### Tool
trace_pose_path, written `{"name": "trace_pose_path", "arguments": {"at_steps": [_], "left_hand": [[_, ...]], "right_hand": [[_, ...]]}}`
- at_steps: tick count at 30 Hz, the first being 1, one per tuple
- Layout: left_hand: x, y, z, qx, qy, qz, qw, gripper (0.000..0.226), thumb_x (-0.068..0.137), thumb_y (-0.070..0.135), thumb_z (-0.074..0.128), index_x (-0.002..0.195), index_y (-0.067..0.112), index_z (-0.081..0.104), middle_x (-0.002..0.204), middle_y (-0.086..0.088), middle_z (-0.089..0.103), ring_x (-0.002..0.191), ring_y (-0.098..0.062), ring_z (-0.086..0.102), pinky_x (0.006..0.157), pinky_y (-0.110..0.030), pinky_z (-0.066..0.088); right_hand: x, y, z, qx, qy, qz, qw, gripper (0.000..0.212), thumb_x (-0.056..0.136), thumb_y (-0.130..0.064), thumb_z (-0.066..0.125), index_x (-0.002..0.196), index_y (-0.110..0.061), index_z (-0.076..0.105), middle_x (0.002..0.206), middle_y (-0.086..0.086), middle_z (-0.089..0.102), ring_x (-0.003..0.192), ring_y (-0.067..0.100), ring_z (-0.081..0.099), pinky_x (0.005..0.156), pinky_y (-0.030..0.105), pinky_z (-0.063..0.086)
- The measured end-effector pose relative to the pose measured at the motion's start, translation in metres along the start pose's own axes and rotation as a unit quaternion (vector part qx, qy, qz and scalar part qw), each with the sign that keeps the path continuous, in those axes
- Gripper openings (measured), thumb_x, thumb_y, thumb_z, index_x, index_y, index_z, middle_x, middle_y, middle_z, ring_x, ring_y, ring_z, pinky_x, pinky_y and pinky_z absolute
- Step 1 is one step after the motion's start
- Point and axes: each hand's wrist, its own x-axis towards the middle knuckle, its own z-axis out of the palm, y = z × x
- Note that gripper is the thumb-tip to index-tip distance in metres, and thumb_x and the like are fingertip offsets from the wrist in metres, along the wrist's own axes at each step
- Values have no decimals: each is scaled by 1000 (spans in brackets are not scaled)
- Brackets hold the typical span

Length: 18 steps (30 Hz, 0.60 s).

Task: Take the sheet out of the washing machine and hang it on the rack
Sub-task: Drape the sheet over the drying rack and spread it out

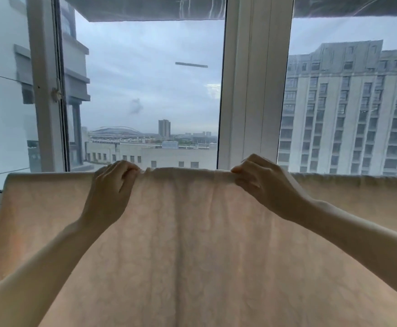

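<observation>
A pale pink sheet (pixel 192 244) hangs spread wide in front of me, its top fold running level across the view. The rack bar under that fold is hidden by the cloth. My left hand (pixel 112 185) pinches the top edge left of centre. My right hand (pixel 261 182) pinches the same edge right of centre. Between the two hands the fold is slightly bunched. The washing machine is out of view.
Right behind the sheet stands a large window with a white centre frame post (pixel 251 90) and a left frame (pixel 46 90) carrying a handle. Tall buildings and grey sky lie beyond the glass. A thin line (pixel 4 75) crosses at far left.
</observation>
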Motion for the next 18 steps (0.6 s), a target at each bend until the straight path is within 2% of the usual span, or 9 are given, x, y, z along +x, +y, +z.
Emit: {"name": "trace_pose_path", "arguments": {"at_steps": [3, 7, 9, 11, 13, 15, 18], "left_hand": [[-14, 14, -8, -16, 19, -10, 1000, 8, 93, 20, 58, 95, 15, 65, 91, 12, 63, 88, -9, 57, 81, -23, 44], [-11, 20, -17, 8, 13, -26, 1000, 5, 91, 14, 60, 90, 12, 64, 86, 3, 66, 82, -10, 61, 75, -13, 44], [-8, 24, -18, 27, 15, -40, 999, 6, 92, 13, 58, 87, 13, 62, 82, 3, 64, 78, -11, 60, 71, -16, 45], [-2, 26, -17, 38, 22, -53, 998, 8, 94, 13, 55, 87, 13, 60, 81, 3, 64, 77, -13, 60, 69, -26, 47], [10, 28, -16, 33, 37, -65, 997, 9, 95, 14, 53, 90, 11, 60, 83, 1, 63, 78, -15, 59, 68, -27, 45], [32, 32, -13, 17, 61, -72, 995, 9, 95, 14, 53, 91, 9, 60, 84, -1, 63, 79, -15, 57, 68, -26, 43], [72, 34, -3, 20, 65, -79, 995, 10, 95, 13, 54, 94, 6, 62, 85, -3, 62, 79, -17, 55, 71, -30, 41]], "right_hand": [[-5, 7, -1, 22, 23, -24, 999, 24, 87, -34, 59, 100, -14, 67, 95, -7, 62, 82, 6, 61, 71, 26, 56], [-8, 9, -2, 36, 65, -44, 996, 15, 89, -28, 59, 90, -15, 66, 87, -6, 62, 77, 10, 59, 67, 27, 53], [-10, 9, -2, 22, 71, -43, 996, 17, 92, -28, 52, 88, -16, 63, 86, -6, 60, 75, 12, 57, 63, 31, 52], [-9, 11, -4, 24, 87, -31, 995, 20, 93, -31, 47, 89, -16, 60, 85, -7, 60, 72, 12, 57, 60, 32, 52], [-5, 18, -10, 53, 116, 3, 992, 23, 93, -34, 44, 90, -15, 58, 85, -6, 62, 68, 12, 59, 57, 31, 52], [8, 29, -18, 88, 154, 41, 983, 18, 92, -27, 51, 91, -11, 58, 86, -3, 64, 67, 15, 60, 58, 31, 51], [40, 49, -29, 77, 186, 73, 977, 8, 91, -14, 59, 90, -6, 61, 83, -1, 63, 68, 13, 57, 61, 25, 46]]}}
